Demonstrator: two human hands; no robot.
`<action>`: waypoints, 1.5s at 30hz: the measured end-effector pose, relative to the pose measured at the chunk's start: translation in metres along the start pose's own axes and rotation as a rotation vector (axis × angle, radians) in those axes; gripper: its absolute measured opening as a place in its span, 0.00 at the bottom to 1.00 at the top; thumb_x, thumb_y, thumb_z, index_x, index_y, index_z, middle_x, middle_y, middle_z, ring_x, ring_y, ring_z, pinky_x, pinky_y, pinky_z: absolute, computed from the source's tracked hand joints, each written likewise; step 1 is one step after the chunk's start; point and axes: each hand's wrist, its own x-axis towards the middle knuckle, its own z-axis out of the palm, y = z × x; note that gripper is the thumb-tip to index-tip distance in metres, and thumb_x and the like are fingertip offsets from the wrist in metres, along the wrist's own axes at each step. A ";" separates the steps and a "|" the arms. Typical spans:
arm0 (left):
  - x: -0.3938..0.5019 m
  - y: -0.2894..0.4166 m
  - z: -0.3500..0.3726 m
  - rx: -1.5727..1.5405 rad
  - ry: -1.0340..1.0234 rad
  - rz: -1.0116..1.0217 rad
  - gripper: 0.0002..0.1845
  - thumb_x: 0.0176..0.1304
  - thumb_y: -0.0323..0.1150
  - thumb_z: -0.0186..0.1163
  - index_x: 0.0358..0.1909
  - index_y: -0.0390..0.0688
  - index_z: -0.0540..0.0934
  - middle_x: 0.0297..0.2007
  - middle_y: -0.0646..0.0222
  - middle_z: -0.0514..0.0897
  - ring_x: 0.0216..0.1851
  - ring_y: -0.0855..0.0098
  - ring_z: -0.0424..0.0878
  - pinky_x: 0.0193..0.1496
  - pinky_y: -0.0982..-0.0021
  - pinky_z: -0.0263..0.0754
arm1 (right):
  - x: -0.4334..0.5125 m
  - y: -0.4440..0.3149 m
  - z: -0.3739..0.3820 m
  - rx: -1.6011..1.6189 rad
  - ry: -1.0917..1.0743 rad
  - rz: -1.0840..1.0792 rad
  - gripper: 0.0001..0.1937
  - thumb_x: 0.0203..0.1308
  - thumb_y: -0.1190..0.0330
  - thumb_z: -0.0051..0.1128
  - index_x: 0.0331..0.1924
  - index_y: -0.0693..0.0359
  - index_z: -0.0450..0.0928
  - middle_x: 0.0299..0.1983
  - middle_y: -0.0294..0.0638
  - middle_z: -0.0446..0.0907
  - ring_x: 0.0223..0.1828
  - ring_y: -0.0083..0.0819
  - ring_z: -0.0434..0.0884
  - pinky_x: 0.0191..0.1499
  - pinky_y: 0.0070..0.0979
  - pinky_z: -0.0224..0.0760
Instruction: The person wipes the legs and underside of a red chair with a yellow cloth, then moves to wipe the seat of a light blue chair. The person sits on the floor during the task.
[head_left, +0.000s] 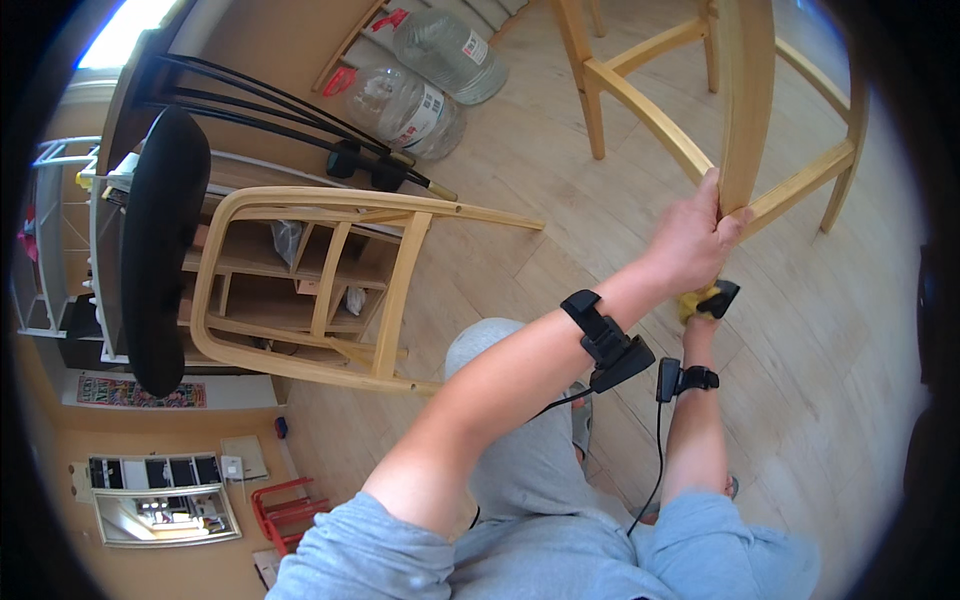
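Observation:
My left hand (697, 236) grips a light wooden leg (746, 105) of a wooden chair frame (652, 124), close to where its rails meet. Below it, my right hand (701, 328) is closed on a small yellow and black object (709, 300); most of the fingers are hidden, and the object's kind is unclear. Both wrists wear black straps with cabled devices. To the left, a second wooden chair frame (405, 292) stands with its curved top rail near a black padded part (165, 247); whether they touch is unclear.
Two large clear plastic bottles (409, 112) (454, 56) with red handles are on the wood-look floor (525, 277). Black poles (292, 112) lean near them. Wooden shelves (262, 296) lie behind the second frame. A red metal frame (281, 514) is at lower left.

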 end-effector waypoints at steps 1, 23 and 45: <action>0.000 -0.002 0.001 0.005 -0.002 0.000 0.25 0.78 0.43 0.58 0.69 0.44 0.67 0.46 0.49 0.89 0.50 0.44 0.87 0.52 0.54 0.81 | 0.002 -0.012 0.006 0.074 0.020 0.103 0.21 0.68 0.69 0.68 0.63 0.57 0.75 0.51 0.32 0.80 0.51 0.27 0.80 0.54 0.27 0.77; 0.003 -0.006 0.005 0.002 0.045 0.023 0.25 0.78 0.44 0.58 0.68 0.43 0.67 0.47 0.47 0.88 0.51 0.43 0.87 0.54 0.53 0.80 | -0.004 -0.050 0.031 0.267 0.244 0.327 0.09 0.74 0.70 0.58 0.53 0.60 0.79 0.47 0.35 0.83 0.46 0.26 0.84 0.47 0.27 0.81; 0.005 -0.022 0.012 -0.216 0.022 -0.033 0.21 0.84 0.39 0.55 0.72 0.44 0.68 0.51 0.71 0.78 0.51 0.77 0.75 0.55 0.71 0.75 | 0.273 -0.224 0.018 -0.433 0.316 0.352 0.34 0.76 0.49 0.48 0.66 0.76 0.65 0.55 0.71 0.83 0.59 0.66 0.83 0.64 0.51 0.74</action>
